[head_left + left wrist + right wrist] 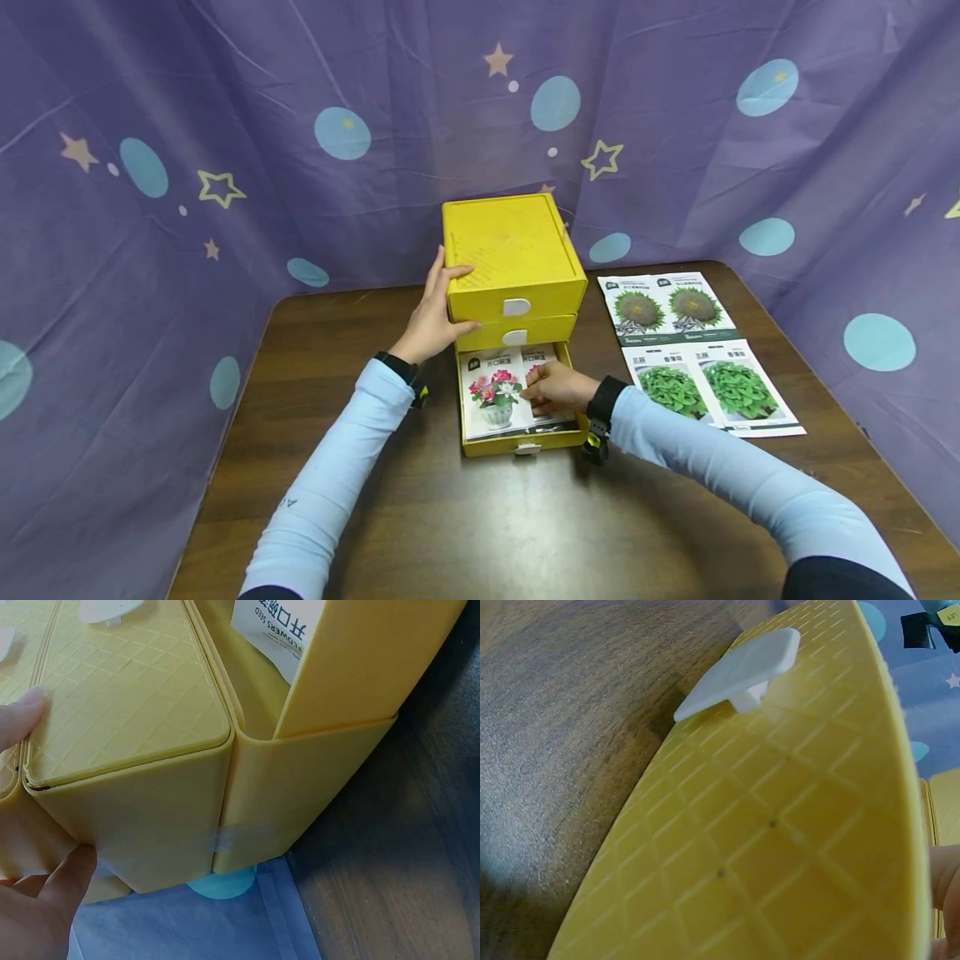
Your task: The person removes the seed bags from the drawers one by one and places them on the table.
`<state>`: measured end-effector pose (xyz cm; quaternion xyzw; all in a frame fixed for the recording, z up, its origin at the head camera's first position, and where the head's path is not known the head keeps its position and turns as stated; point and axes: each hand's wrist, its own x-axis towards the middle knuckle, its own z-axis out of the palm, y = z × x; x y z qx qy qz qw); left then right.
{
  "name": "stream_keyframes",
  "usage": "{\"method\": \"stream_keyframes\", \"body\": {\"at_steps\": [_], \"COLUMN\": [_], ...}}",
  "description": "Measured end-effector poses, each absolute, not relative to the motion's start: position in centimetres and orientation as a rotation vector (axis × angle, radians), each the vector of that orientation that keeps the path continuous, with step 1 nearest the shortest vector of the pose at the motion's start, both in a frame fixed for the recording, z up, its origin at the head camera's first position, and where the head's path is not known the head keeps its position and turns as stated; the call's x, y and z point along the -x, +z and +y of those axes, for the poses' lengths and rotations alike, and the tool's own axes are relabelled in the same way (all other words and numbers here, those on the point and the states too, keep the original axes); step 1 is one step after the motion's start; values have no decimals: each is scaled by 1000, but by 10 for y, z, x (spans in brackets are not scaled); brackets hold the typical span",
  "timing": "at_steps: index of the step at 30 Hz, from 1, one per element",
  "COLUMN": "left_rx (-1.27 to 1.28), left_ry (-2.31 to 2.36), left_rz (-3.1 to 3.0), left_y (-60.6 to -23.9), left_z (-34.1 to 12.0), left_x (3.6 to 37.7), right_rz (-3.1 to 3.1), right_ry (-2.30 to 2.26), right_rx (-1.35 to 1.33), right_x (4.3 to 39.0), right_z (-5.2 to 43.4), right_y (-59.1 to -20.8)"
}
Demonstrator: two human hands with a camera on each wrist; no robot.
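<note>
A yellow drawer box (510, 242) with stacked drawers stands near the back of the table. My left hand (433, 321) grips its left front corner, thumb on the front and fingers along the side and top. In the left wrist view, thumb and finger straddle that corner. The bottom drawer (487, 447) is pulled out, holding flower seed packets (491, 400). Inside it, my right hand (558, 387) has curled fingers pinching at the edge of a seed packet, covering part of the right one. The right wrist view shows mostly the drawer's front with its white pull tab (742, 671).
To the right of the box lie sunflower seed packets (667, 308), with green-leaf seed packets (738, 387) just nearer. My right forearm crosses over the nearer ones. A purple curtain (390, 200) hangs behind and beside the brown wooden table (330, 333).
</note>
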<state>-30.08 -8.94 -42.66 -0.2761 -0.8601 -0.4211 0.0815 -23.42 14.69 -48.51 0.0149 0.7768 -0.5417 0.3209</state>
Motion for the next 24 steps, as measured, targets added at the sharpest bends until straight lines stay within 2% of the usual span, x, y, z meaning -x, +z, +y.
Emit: {"method": "stream_keyframes", "body": {"at_steps": [13, 24], "left_rx": [808, 810], "left_ry": [-1261, -1255], "left_rz": [-2571, -2579], "left_y": [-427, -428], "left_z": [-90, -89], "left_x": [301, 301], "right_rz": [2067, 1860], "right_ry": [-1531, -1768], "right_rx": [34, -119], "right_x": [229, 217], "right_z": [147, 160], "right_y": [-471, -468]}}
